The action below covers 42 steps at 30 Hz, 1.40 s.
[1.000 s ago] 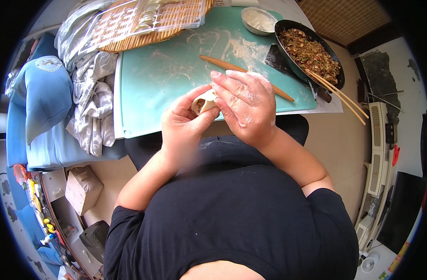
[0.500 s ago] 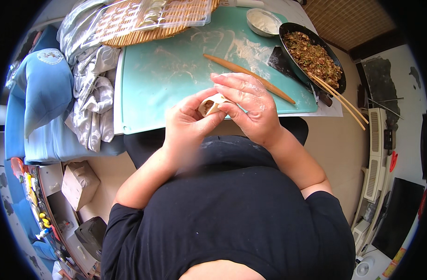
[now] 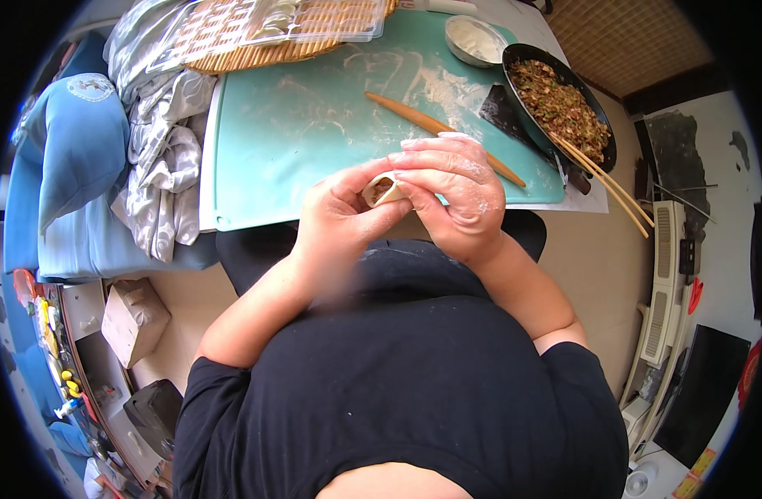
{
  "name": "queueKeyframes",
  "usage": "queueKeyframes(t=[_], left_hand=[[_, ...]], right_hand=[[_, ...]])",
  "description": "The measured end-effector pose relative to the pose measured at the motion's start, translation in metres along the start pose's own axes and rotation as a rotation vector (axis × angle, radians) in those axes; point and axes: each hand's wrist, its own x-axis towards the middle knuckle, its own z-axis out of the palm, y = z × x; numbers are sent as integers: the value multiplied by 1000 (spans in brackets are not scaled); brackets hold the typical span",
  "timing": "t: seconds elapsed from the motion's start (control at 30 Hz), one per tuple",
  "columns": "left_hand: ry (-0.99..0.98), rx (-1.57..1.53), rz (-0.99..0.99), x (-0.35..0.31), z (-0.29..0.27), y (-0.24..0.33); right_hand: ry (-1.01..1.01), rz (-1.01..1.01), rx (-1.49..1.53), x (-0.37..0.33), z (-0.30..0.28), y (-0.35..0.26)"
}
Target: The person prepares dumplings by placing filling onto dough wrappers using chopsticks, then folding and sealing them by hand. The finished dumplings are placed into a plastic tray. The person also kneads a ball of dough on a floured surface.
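Between both hands, just above the near edge of a teal mat (image 3: 273, 158), is a partly folded dumpling (image 3: 388, 192) with brown filling showing in its opening. My left hand (image 3: 339, 212) holds its left side, thumb and fingers closed around the wrapper. From the right, my right hand (image 3: 456, 195) grips the wrapper's edge between thumb and fingers; flour whitens its fingers and back. Behind the right hand, a tapered wooden rolling pin (image 3: 406, 112) lies slantwise on the floured mat, its middle partly hidden by the fingers.
At the far right stand a bowl of flour (image 3: 474, 41) and a black pan (image 3: 514, 71) of chopped filling, with wooden chopsticks (image 3: 606, 179) across its rim. A dark flat blade (image 3: 502, 112) lies beside it. Far left, a clear divided tray (image 3: 331, 23) rests on a woven mat (image 3: 256, 62).
The fingers of my right hand have curled closer over the wrapper, and its opening looks a little rounder. Both hands have shifted slightly right and down in the picture.
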Motion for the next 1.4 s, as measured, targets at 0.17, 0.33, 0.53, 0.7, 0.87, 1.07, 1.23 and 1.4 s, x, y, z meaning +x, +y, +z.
queueKeyframes(t=[0.17,0.33,0.53,0.7,0.87,1.07,1.23,1.4], left_hand=[[37,-143,-20,3,2,1],[54,-26,144,7,-2,0],[24,414,321,17,-11,8],[193,49,232,15,-7,3],[204,123,110,13,-8,7],[246,244,210,15,-7,6],[252,528,401,18,-10,1],[262,826,634,21,-6,7]], right_hand=[[3,214,172,-8,6,6],[-59,1037,1353,-3,1,-9],[-61,1084,1487,-6,3,-4],[40,1055,1366,-5,4,-4],[88,1022,1222,-7,7,-7],[107,1025,1159,-4,7,-11],[119,1017,1106,-7,9,-13],[112,1032,1068,-8,10,-15]])
